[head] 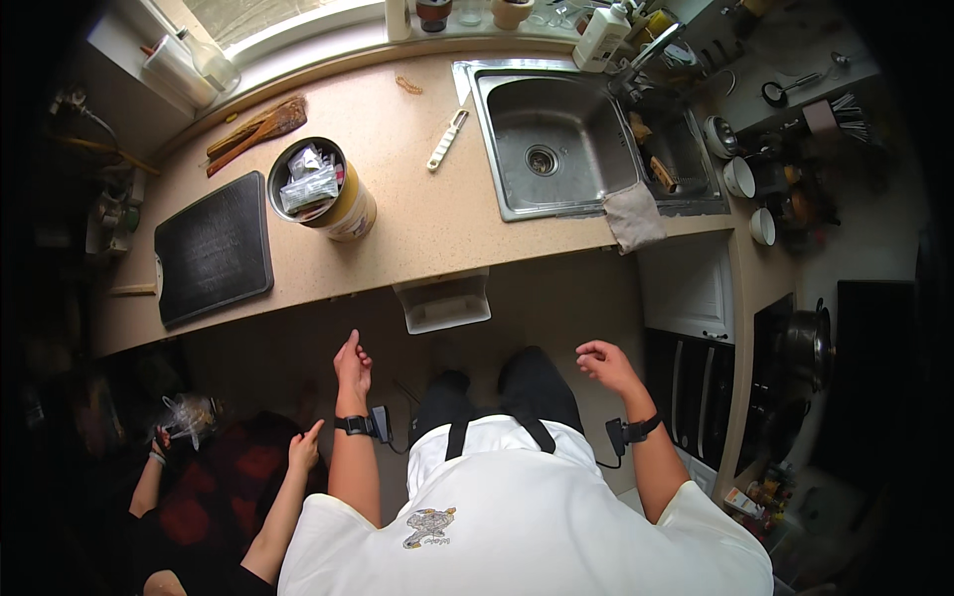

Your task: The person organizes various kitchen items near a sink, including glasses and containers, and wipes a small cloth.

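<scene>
My left hand (352, 363) hangs in the air in front of the counter, fingers loosely curled and one digit pointing forward. It holds nothing. On the other side, my right hand (607, 363) is also off the counter, its fingers bent but apart and nothing in them. Nearest on the worktop (406, 216) stands a tall yellow tin (352, 212), lidless and filled with small foil packets (309, 182). A black cutting board (216, 249) lies left of it. A white-handled peeler (447, 140) rests between the tin and the steel sink (555, 134).
A cloth (633, 217) drapes over the sink's front rim. Below the counter edge hangs a white bin (443, 302). Wooden spatulas (257, 134) lie by the window. Another person's hand (304, 447) points forward at my left; their other hand holds a clear plastic bag (190, 419). A pot (809, 350) stands right.
</scene>
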Motion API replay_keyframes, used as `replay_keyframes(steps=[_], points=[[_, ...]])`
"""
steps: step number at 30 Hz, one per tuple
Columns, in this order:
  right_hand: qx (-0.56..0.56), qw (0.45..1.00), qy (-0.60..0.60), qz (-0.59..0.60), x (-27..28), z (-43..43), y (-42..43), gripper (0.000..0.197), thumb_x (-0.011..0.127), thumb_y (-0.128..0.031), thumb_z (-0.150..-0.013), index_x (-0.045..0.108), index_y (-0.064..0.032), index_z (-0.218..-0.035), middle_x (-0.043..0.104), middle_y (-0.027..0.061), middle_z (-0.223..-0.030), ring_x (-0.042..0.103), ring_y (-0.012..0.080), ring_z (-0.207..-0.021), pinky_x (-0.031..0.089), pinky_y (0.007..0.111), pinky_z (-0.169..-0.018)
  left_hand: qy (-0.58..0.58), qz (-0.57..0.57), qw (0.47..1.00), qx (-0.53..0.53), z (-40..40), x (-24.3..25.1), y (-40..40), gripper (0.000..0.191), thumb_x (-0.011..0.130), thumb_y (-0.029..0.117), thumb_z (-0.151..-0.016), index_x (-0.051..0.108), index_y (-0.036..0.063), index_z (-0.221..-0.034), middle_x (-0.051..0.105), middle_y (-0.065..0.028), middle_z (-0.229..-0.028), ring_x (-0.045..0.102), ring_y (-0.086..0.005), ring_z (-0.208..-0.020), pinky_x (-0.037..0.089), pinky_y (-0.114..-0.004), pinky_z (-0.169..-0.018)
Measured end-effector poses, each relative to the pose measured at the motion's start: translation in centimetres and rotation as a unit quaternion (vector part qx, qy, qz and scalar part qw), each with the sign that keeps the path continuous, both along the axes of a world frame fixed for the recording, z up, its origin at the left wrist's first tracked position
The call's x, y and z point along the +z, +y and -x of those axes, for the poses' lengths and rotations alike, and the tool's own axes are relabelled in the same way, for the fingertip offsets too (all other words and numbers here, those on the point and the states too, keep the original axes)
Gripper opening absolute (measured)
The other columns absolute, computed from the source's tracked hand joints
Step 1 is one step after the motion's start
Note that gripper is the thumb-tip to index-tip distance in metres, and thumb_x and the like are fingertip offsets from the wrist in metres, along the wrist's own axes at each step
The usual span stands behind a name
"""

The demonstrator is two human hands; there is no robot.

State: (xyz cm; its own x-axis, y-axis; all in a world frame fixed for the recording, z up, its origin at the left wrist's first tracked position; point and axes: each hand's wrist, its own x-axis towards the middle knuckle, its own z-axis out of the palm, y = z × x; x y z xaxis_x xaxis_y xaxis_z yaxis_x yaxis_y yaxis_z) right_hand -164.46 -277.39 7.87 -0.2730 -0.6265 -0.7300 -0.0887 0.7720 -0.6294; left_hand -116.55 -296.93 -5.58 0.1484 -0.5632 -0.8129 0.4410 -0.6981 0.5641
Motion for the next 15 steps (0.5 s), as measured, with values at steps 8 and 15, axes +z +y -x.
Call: replay_keyframes(steps=[8, 15], points=[[0.105, 0.945, 0.136, 0.280, 10.9, 3.4, -24.4, 0.026, 0.072, -0.016, -0.086, 0.069, -0.0043, -0.109, 0.072, 0.0056, -0.089, 0.067, 0.0135, -0.082, 0.054, 0.029, -0.076, 0.160, 0.017, 0.986, -0.047, 6.1, 11.4, 0.2, 0.033, 0.055, 0.038, -0.104, 0.051, 0.0156, -0.079, 0.039, 0.0057, -0.059, 0.035, -0.0067, -0.048, 0.030, -0.022, -0.043], [0.179, 0.913, 0.207, 0.301, 10.8, 4.6, -47.0, 0.068, 0.081, -0.029, -0.072, 0.055, -0.0059, -0.130, 0.067, 0.0180, -0.117, 0.067, 0.0331, -0.106, 0.053, 0.040, -0.091, 0.246, 0.064, 0.967, -0.002, 19.9, 23.5, -8.5, 0.024, 0.054, 0.028, -0.102, 0.058, 0.0112, -0.120, 0.056, 0.0024, -0.075, 0.051, -0.0110, -0.064, 0.043, -0.026, -0.058]])
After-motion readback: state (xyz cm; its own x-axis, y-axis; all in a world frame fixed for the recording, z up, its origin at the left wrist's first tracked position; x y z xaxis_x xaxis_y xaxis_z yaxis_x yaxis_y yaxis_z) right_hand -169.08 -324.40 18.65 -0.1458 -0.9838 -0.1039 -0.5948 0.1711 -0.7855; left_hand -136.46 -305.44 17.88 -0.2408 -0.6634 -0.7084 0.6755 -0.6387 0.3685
